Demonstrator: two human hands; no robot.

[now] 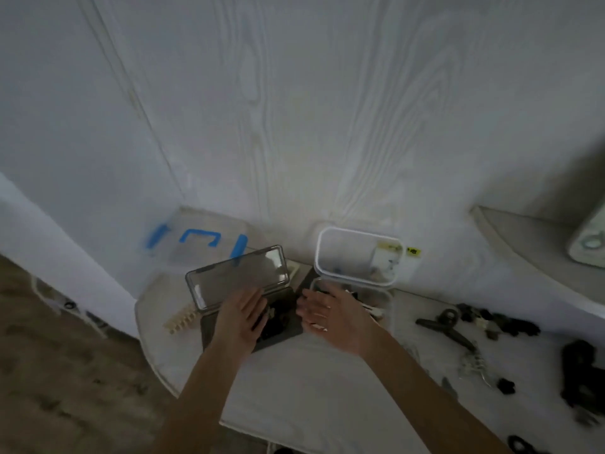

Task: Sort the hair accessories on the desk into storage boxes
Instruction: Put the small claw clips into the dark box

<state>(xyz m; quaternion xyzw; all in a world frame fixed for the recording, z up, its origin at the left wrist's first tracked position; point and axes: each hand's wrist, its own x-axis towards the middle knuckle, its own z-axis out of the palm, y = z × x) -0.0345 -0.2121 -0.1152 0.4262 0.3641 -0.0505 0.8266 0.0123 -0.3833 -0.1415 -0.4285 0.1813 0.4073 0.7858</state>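
A dark grey storage box lies on the white desk with its clear hinged lid raised. Dark items lie inside it. My left hand rests flat over the box's left part, fingers straight. My right hand hovers at the box's right edge, palm turned left, fingers relaxed and holding nothing. Behind my right hand a clear box holds pale items, and a white-rimmed clear box stands behind that. A beige hair comb clip lies left of the dark box.
Black hair clips and several dark hair accessories are scattered on the desk's right side. A clear bin with blue latches stands at the back left. A wood-grain wall rises behind. The floor lies past the desk's left edge.
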